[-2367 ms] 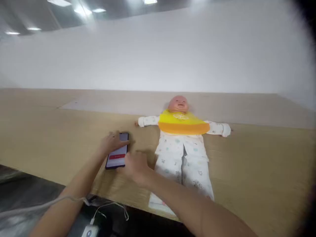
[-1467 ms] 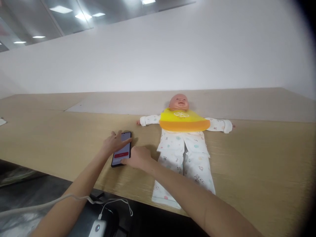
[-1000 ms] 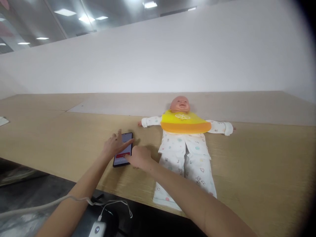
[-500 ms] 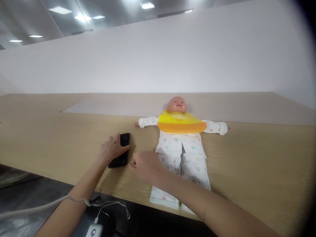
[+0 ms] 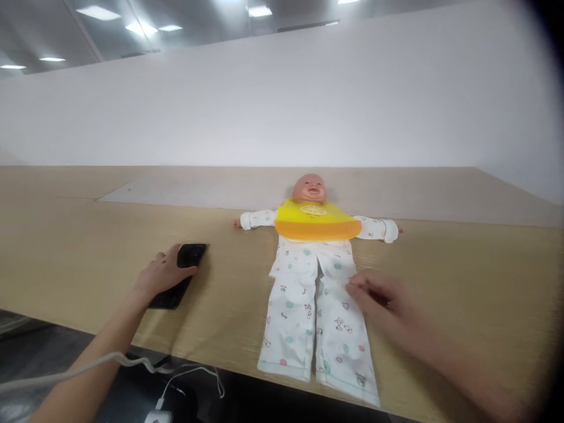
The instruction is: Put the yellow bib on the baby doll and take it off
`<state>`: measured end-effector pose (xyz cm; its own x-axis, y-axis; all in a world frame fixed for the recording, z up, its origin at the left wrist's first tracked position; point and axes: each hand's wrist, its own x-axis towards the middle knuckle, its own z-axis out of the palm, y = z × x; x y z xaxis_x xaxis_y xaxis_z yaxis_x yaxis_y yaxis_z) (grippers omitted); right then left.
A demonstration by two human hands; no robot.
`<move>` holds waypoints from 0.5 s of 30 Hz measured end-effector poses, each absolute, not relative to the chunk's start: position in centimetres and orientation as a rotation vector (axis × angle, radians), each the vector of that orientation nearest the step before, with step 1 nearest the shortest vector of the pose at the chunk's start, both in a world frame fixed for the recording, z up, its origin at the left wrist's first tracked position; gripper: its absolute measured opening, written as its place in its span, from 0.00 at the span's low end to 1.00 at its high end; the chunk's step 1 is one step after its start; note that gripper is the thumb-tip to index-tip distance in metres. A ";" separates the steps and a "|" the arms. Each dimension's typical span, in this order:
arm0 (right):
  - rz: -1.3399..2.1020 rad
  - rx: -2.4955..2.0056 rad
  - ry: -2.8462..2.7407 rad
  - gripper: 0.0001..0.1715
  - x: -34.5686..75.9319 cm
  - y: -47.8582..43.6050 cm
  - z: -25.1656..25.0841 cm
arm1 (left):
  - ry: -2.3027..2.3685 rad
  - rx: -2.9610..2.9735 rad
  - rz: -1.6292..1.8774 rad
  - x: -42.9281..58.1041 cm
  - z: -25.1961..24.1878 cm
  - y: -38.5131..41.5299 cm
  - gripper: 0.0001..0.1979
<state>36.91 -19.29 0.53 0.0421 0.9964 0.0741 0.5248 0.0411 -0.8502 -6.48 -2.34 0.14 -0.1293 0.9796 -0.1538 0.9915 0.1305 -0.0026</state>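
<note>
We are resting our left hand (image 5: 162, 274) flat, fingers spread and gripping nothing, on the slim black glass-faced phone (image 5: 192, 255) near the near edge of the pale wooden surface (image 5: 88, 252). Our right hand (image 5: 384, 302) is hovering empty, fingers loosely apart, just beside the printed white cotton trousers (image 5: 304, 317) of the plastic baby doll (image 5: 308, 189). We are judging the phone stiff and slippery, best gripped by its long sides, and the doll light and soft-clothed.

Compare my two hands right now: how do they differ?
The left hand lies flat on the dark phone, left of the doll; the right hand hangs by the doll's trouser leg, contact unclear. The left hand looks sharp, fingers spread; the right hand is blurred, fingers loosely curled. Both are bare, over the wooden table.
</note>
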 end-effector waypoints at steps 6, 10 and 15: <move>0.669 -1.679 -1.451 0.22 42.0 -18.2 -2.8 | 2.284 2.014 -0.066 -7.7 -0.5 -2.6 0.40; 0.597 -1.747 -1.444 0.21 43.5 -17.3 -4.8 | 2.292 2.070 0.122 -8.5 -1.3 -4.1 0.38; 0.602 -1.811 -1.464 0.21 43.9 -16.7 -5.6 | 2.341 2.008 0.519 -10.5 -2.6 -9.0 0.28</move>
<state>43.94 -16.72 -5.63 0.2458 0.9660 0.0804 0.6297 -0.0961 -0.7709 -10.47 -8.95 -2.57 -0.1754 0.9634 0.2027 0.9589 0.1205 0.2570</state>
